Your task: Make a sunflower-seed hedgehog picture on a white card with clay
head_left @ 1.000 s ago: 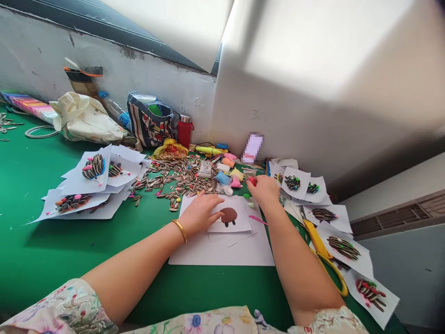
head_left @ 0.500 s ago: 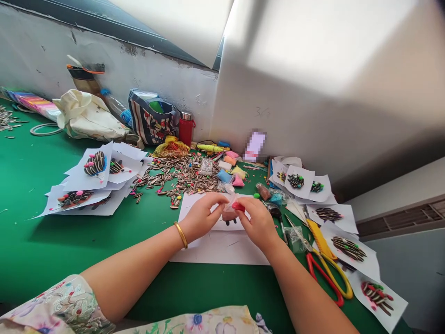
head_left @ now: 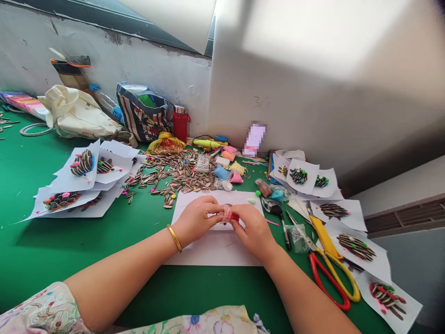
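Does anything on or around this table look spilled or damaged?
The striped seeds look spilled, lying loose on the green table beyond the left hand, some straying from the heap. The wall has dark, worn-looking patches.

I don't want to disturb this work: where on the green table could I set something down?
Bare table shows between the left paper stack and left arm, and between the white sheet and the clothing. Seeds and packets crowd the far side; scissors and decorated cards crowd the right.
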A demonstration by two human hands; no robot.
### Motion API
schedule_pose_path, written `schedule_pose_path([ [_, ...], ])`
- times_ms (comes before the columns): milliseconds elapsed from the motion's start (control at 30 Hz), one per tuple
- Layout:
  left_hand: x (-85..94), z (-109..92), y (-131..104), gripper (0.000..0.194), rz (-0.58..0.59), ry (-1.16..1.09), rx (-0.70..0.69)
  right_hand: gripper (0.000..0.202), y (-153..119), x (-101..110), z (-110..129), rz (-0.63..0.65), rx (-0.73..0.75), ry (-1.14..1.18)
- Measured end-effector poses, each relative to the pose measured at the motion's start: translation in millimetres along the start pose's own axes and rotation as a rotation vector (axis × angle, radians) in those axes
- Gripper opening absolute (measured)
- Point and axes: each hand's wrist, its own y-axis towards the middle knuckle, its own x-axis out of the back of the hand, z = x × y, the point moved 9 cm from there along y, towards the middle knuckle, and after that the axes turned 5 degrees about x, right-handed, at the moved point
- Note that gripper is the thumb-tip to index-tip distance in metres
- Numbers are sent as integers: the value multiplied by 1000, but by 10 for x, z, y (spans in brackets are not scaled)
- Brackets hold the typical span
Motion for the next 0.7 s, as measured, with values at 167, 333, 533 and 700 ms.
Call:
schedule_pose_path([
  [167, 22, -115, -10, 23, -36, 57, -85, 12, -19, -1, 26, -17, 15, -11],
  [333, 66, -161, -22, 24, -95, 42, -138, 10, -29, -20, 14, -11, 7, 4],
  [533, 141, -190, -41, 23, -164, 108, -166, 10, -27, 14, 3, -36, -23, 25],
  [700, 152, -186, -34, 24, -158, 133, -174, 10, -27, 47, -12, -47, -52, 39],
])
